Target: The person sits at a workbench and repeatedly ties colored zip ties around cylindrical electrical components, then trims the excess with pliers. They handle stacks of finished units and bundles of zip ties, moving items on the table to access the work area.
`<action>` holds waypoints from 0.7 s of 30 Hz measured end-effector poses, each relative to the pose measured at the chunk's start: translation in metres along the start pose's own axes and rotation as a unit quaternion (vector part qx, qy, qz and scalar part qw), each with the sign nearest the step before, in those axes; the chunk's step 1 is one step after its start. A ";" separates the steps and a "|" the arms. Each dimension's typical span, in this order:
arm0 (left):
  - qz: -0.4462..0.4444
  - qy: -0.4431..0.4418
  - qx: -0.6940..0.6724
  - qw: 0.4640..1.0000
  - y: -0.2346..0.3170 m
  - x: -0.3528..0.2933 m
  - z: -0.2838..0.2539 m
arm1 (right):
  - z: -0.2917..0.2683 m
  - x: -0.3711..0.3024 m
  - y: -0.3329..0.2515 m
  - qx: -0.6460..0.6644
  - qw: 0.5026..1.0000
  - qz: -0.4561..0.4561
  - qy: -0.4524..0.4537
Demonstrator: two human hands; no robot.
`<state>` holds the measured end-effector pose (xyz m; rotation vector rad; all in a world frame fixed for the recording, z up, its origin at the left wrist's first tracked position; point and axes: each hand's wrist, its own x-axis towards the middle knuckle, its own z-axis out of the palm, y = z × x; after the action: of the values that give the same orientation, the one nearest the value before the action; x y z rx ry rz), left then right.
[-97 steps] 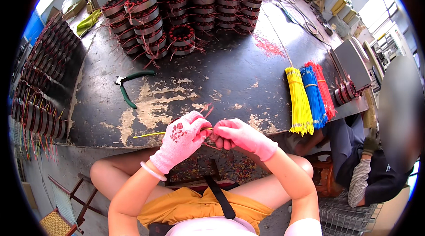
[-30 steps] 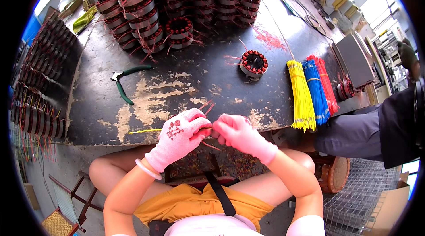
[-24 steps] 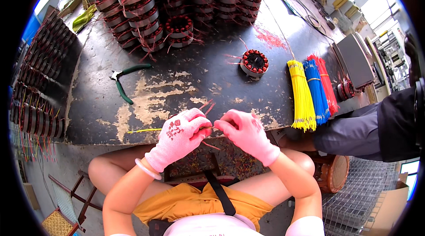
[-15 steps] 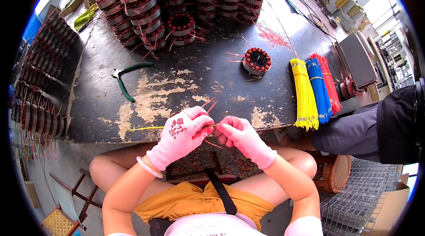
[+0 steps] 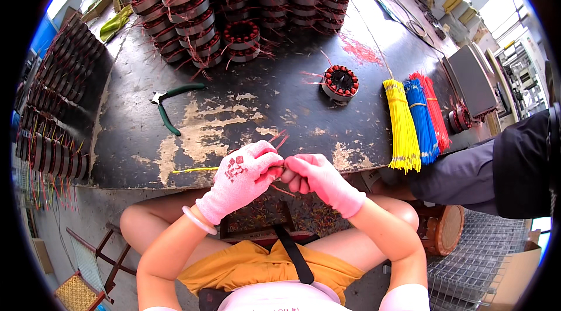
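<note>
My left hand (image 5: 242,178), in a pink glove with a dark print, is closed, with a yellow wire (image 5: 196,169) running out from under it to the left along the table edge. Thin reddish wire leads (image 5: 282,138) stick out past its fingers, and more hang below; whatever they belong to is mostly hidden by the glove. My right hand (image 5: 315,179), also gloved in pink, is pinched fingertip to fingertip against the left one, on thin wire ends that barely show. Ahead on the table sits a single motor stator (image 5: 340,83) with red windings.
Green-handled cutters (image 5: 169,109) lie at left. Bundles of yellow (image 5: 402,127), blue (image 5: 422,115) and red wires (image 5: 433,109) lie at right. Stacked stators (image 5: 187,16) stand at the back, with rows of them (image 5: 52,156) at far left. Another person's leg (image 5: 456,176) is at right.
My right hand's fingers have turned and curled slightly at the pinch point. My left hand stays almost in place, and the yellow wire still extends from it.
</note>
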<state>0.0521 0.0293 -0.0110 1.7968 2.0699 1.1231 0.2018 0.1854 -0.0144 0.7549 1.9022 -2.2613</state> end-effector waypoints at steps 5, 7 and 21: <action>-0.023 -0.005 -0.008 1.000 0.000 -0.004 0.000 | -0.001 -0.009 -0.004 -0.043 0.997 -0.010 0.065; -0.023 -0.003 -0.008 1.000 0.001 -0.003 0.000 | -0.008 -0.021 -0.003 -0.216 0.955 -0.093 0.179; -0.012 0.027 0.080 0.996 0.009 -0.008 -0.028 | 0.009 -0.002 0.006 -0.588 0.676 -0.404 0.183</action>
<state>0.0444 0.0099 0.0113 1.8252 2.2659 1.0372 0.2027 0.1753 -0.0178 0.0902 3.5964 -0.4015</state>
